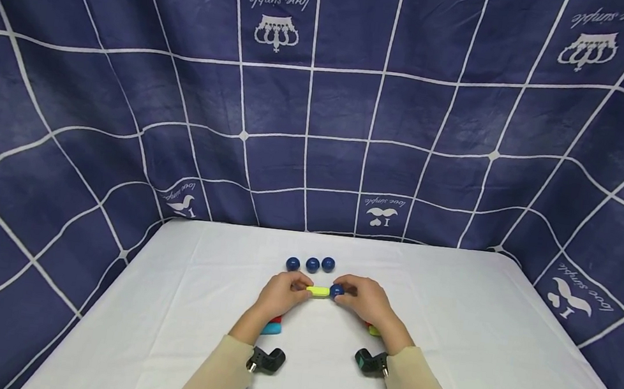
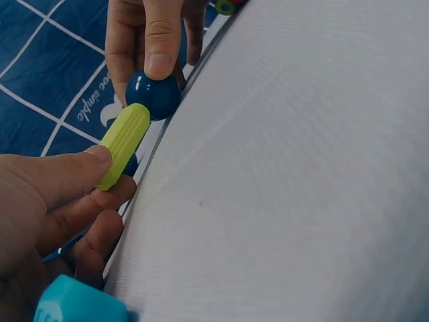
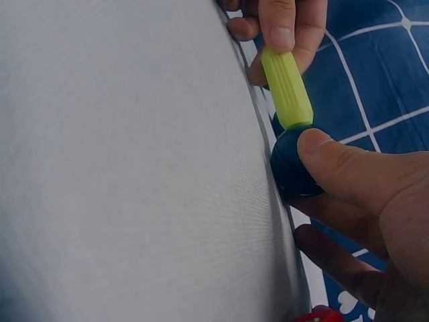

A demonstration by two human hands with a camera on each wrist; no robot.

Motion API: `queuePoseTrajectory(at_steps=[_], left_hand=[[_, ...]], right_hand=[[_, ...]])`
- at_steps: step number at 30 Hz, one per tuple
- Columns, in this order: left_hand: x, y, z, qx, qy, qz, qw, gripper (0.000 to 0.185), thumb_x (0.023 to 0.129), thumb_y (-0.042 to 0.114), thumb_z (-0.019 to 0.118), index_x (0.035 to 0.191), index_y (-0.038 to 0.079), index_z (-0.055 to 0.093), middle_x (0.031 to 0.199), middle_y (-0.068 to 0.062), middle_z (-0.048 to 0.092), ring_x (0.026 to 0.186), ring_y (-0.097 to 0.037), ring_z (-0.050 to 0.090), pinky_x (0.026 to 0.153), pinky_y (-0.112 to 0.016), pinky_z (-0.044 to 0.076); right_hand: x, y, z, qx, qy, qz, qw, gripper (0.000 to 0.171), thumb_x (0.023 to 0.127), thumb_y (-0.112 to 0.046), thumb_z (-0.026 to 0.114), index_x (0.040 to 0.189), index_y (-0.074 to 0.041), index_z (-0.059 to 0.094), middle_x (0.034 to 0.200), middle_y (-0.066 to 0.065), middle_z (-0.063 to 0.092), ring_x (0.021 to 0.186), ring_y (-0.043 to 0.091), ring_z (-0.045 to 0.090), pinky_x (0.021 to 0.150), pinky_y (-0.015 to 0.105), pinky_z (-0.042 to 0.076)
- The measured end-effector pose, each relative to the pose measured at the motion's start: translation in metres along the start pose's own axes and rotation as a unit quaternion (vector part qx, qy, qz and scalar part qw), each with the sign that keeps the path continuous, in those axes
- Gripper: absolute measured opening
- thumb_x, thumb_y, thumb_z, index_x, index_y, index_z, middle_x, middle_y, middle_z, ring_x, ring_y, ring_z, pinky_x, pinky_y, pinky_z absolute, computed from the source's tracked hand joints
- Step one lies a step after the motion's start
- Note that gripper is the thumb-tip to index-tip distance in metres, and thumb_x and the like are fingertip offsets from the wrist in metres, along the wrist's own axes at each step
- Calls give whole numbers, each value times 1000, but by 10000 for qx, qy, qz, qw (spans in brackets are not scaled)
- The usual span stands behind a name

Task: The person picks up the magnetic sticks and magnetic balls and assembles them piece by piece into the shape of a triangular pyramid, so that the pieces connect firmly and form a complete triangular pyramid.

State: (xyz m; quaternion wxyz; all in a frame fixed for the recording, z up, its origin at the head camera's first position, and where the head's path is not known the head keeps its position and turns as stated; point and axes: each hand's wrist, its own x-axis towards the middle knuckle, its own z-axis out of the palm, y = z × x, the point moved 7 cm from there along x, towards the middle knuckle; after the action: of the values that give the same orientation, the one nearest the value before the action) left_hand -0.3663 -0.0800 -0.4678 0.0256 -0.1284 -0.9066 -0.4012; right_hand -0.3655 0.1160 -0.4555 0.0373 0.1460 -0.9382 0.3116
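Observation:
My left hand (image 1: 280,295) pinches a yellow-green ribbed rod (image 2: 126,144) near one end, between thumb and fingers. My right hand (image 1: 365,298) grips a glossy dark blue ball (image 2: 155,95), thumb on one side and fingers on the other. The rod's free end meets the ball, and the two form one line between the hands. In the right wrist view the ball (image 3: 293,164) sits under the thumb, with the rod (image 3: 288,87) running up to the left fingers. Both hands are above the white table, facing each other.
Three more blue balls (image 1: 312,264) lie on the white-covered table (image 1: 209,285) beyond the hands. Light blue (image 1: 271,328) and red pieces lie by the left wrist. Red and yellow-green pieces (image 1: 373,330) are partly hidden by the right forearm. A blue checked curtain surrounds the table's back and sides.

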Motion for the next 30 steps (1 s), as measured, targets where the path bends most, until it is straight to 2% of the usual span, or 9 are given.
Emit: queuePoseTrajectory(at_steps=[4,9,12,17,20,22,25,30], left_hand=[[1,-1,-2,-218,36,-51,9997,17,89,21,76,106,16,73,95,0,75,75,-9,62,71,-28,51],[2,0,-8,-792,98,-145,9967,17,91,12,72,107,8,71,92,-5,72,63,-13,65,55,-26,53],[4,-2,-15,-754,397,-151,9962,14,91,11,72,104,8,71,87,-4,69,63,-11,63,54,-23,50],[7,-6,-32,-275,1324,-114,9907,15,87,15,77,101,13,72,88,-2,63,73,-11,55,65,-22,45],[9,-8,-38,-147,1601,-75,9870,27,86,15,78,112,14,70,104,-6,64,87,-19,59,77,-31,49],[10,-10,-39,-145,1573,-69,9874,39,85,14,79,122,13,67,120,-9,62,103,-26,60,90,-40,50],[12,-14,-38,-163,1393,-28,9901,52,86,14,78,135,14,60,139,-12,56,124,-35,55,105,-50,45],[16,-24,-32,-193,978,-156,9949,61,88,17,76,144,17,53,151,-12,49,138,-41,45,114,-58,35]], right_hand=[[0,0,-1,42,6,-14,10000,28,83,-24,81,111,-25,74,100,-4,75,95,16,68,92,43,53],[0,3,-2,28,62,39,10000,28,84,-23,81,111,-24,73,102,-3,75,96,17,68,92,43,53],[1,4,-1,59,45,78,9999,29,84,-24,81,112,-25,73,101,-4,75,96,16,67,93,42,52],[1,5,-1,121,80,65,9999,29,84,-24,81,112,-26,73,100,-6,74,96,15,67,93,42,52],[0,5,-2,146,96,52,9998,29,84,-24,81,111,-27,73,100,-7,74,96,14,67,94,42,52],[1,6,-2,163,81,78,9998,29,84,-25,81,111,-27,73,100,-7,74,97,14,66,95,42,52],[1,6,-1,125,79,85,9999,29,84,-25,81,111,-28,73,99,-8,74,96,13,66,94,42,52],[1,7,0,79,90,116,9999,29,84,-25,81,112,-28,72,99,-8,73,95,12,66,93,41,52]])
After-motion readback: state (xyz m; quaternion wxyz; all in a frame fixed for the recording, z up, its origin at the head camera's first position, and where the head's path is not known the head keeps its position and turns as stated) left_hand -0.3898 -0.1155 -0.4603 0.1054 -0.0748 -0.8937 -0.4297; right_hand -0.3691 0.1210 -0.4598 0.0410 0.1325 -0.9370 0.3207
